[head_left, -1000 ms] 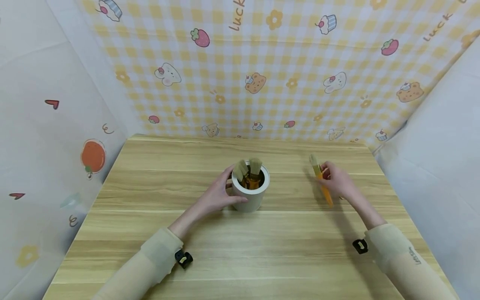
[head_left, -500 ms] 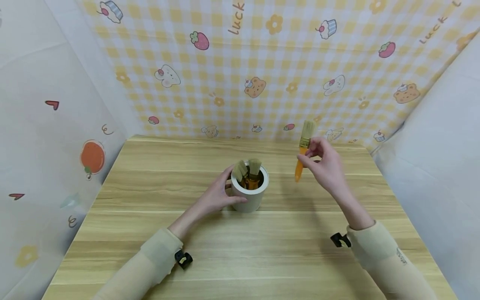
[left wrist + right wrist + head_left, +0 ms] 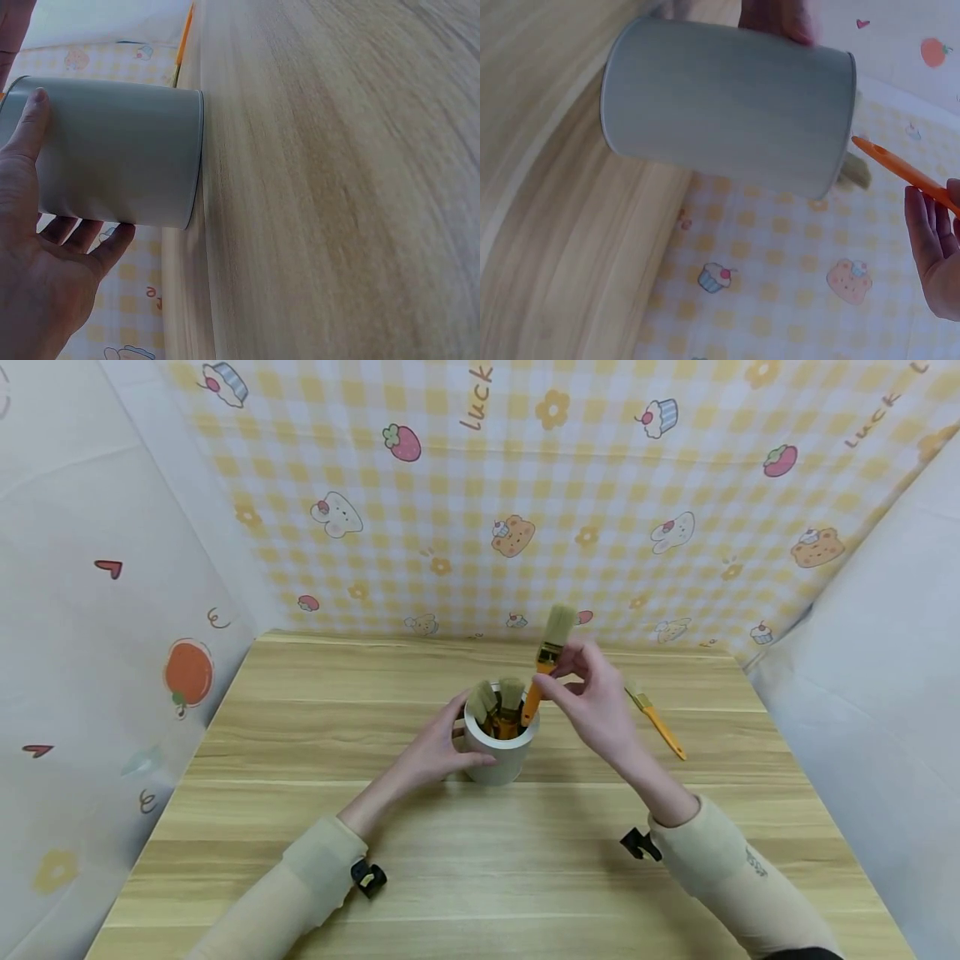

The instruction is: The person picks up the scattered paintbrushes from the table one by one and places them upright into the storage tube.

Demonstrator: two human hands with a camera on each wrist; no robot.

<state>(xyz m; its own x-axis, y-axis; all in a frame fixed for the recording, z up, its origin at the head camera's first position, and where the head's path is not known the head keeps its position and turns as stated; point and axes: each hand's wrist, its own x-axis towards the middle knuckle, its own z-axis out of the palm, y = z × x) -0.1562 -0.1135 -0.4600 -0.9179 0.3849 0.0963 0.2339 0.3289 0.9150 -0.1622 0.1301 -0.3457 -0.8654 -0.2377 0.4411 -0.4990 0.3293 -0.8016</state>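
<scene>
A grey-white round can (image 3: 497, 765) stands upright on the table, with several paintbrushes (image 3: 511, 693) in it, bristles up. My left hand (image 3: 435, 747) grips the can from its left side, thumb at the front and fingers behind, as the left wrist view also shows. My right hand (image 3: 600, 697) pinches another paintbrush (image 3: 557, 628) by its orange handle, bristles up. The lower tip of that handle (image 3: 904, 169) is right at the can's rim in the right wrist view.
One more paintbrush (image 3: 660, 727) with an orange handle lies on the wooden table (image 3: 480, 860) to the right. A yellow checked cloth (image 3: 465, 527) hangs behind the table, with white sheets (image 3: 885, 677) at both sides.
My right hand has lifted its paintbrush off the right of the table, turned it more upright and carried it left to the can. The paintbrush left lying there now shows. My left hand has stayed still.
</scene>
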